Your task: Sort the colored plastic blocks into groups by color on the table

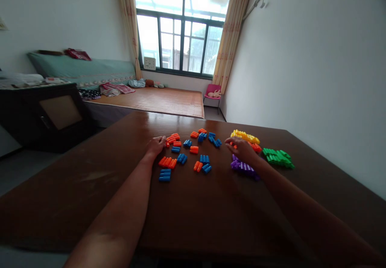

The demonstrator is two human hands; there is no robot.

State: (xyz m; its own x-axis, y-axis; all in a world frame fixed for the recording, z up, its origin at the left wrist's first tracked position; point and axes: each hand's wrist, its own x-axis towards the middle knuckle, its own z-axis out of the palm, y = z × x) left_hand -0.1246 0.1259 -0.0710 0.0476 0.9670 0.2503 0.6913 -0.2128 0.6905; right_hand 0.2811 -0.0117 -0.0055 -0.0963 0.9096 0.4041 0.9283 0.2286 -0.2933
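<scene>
My left hand rests on the table beside orange pieces at the left of the layout; its fingertips touch or nearly touch an orange piece, and its grip is hard to make out. My right hand is over the right-hand piles, between the yellow pile and the purple pile, fingers bent near orange pieces partly hidden under it. Small groups of blue pieces and orange pieces lie between my hands. A green pile sits right of my right hand.
The brown wooden table extends under everything. Beyond it are a low bed with cloths, a pink chair holding a doll, and a window with curtains. A dark cabinet stands at the left.
</scene>
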